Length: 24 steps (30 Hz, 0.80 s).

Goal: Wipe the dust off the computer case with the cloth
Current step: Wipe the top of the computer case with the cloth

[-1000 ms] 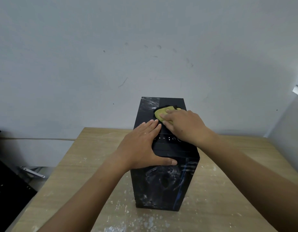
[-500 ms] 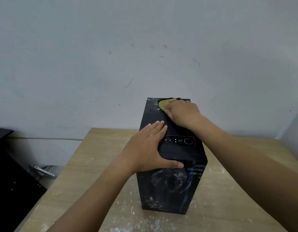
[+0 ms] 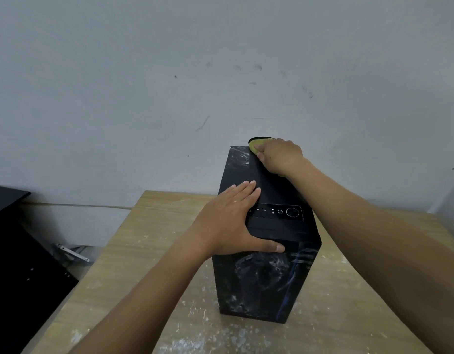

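Observation:
A black computer case (image 3: 261, 282) stands upright on a wooden table (image 3: 134, 251), its front panel smeared with white dust. My left hand (image 3: 231, 221) lies flat on the near part of the case's top, fingers straight, thumb hooked over the front edge. My right hand (image 3: 279, 157) presses a yellow-green cloth (image 3: 256, 144) onto the far end of the top, at the back edge; its fingers curl round the cloth, most of which is hidden under the hand. A dusty patch shows at the top's far left corner.
A plain wall rises right behind the case. The table top carries white paint flecks. A dark cabinet (image 3: 14, 264) stands at the left, with a metal bracket (image 3: 72, 252) on the floor beside it. A row of buttons (image 3: 279, 212) sits on the case top.
My right hand has slid the cloth away from me along the case top, from the middle to the far back edge. My left hand stays in place on the near end.

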{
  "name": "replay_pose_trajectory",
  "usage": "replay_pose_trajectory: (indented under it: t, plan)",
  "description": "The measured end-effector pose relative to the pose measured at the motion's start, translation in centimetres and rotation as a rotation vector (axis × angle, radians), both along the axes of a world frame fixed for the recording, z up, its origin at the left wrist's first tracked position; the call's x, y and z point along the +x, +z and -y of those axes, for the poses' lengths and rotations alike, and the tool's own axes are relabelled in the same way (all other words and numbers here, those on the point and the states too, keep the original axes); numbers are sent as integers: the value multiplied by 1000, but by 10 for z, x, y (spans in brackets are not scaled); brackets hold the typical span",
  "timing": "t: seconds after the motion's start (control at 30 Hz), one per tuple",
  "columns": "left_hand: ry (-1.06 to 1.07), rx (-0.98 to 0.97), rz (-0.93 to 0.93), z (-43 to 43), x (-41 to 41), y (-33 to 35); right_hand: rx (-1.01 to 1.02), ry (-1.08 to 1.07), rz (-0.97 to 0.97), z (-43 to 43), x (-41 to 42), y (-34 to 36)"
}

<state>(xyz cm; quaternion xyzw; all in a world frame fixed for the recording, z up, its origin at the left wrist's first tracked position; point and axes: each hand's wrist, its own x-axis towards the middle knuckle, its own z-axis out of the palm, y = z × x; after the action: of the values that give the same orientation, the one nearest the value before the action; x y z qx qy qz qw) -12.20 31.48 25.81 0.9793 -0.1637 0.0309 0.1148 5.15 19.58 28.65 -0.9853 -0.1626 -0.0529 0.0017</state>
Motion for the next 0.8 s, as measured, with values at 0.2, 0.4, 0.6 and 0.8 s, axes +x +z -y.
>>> replay_pose_trajectory:
  t: [0.2, 0.4, 0.6, 0.8]
  plan:
    - [18, -14, -3, 0, -1, -2, -18, 98, 23, 11, -35, 0]
    - [16, -15, 9, 1, -1, -1, -50, 220, 35, 35, -94, -7]
    - [11, -7, 6, 2, -1, 0, -22, 224, 31, 38, -93, -6]
    - [14, 7, 3, 2, -1, -1, -12, 186, 10, 26, -57, -14]
